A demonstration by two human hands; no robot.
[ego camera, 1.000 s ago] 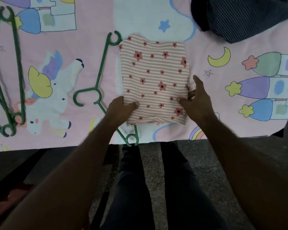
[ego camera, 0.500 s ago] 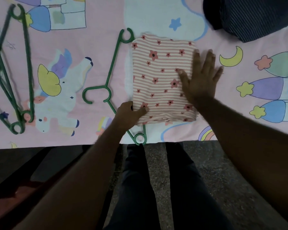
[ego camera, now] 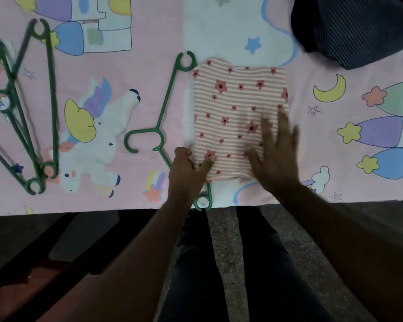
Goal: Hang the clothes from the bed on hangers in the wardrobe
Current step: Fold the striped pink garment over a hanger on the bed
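Lengthwise, striped garment (ego camera: 237, 108) runs away from us; left hand (ego camera: 188, 169) pinches its near corner, right hand (ego camera: 276, 156) presses flat, fingers spread.

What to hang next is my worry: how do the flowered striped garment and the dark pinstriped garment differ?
The flowered striped garment is pale pink and folded flat; the dark pinstriped garment is near-black and bunched. The left hand grips the flowered one and the right hand lies flat on it; the dark one is untouched. Both lie on the pink bed sheet.
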